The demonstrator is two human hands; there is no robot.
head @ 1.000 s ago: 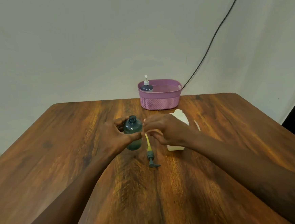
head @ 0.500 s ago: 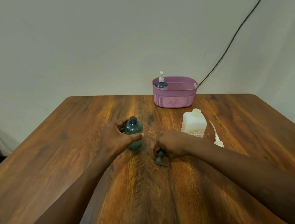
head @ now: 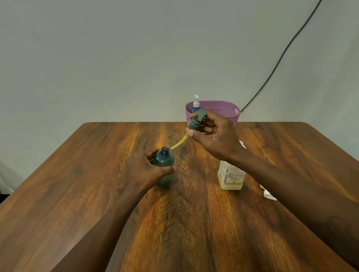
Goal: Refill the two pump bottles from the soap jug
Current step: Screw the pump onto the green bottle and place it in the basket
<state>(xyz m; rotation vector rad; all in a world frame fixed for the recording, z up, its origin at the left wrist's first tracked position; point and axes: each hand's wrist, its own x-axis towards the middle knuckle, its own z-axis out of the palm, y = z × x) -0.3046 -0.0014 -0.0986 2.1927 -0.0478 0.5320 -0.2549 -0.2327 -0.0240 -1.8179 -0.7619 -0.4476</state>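
I see the left hand (head: 147, 170) curled round the rounded, translucent teal bottle (head: 164, 165), which stands uncapped on the grainy wooden bench (head: 182, 232). The right hand (head: 215, 137) pinches the grey pump head (head: 196, 121) aloft, its yellow tube (head: 178, 143) slanting toward the neck. The squarish pale soap jug (head: 230, 178) stands beside.

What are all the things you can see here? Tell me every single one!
table: one, brown wood, under everything
open bottle: one, teal, mid-table, pump off
pump head: one, grey-green with a yellow tube, held up above the table
soap jug: one, whitish with a label, right of the open bottle
basket: one, pink, at the table's far edge
pump bottle: one, dark blue with a white pump, in the basket's left end
loose pump: one, white, on the table, partly behind the right arm
cable: one, black, on the wall
left hand: holds the open bottle
right hand: holds the pump head
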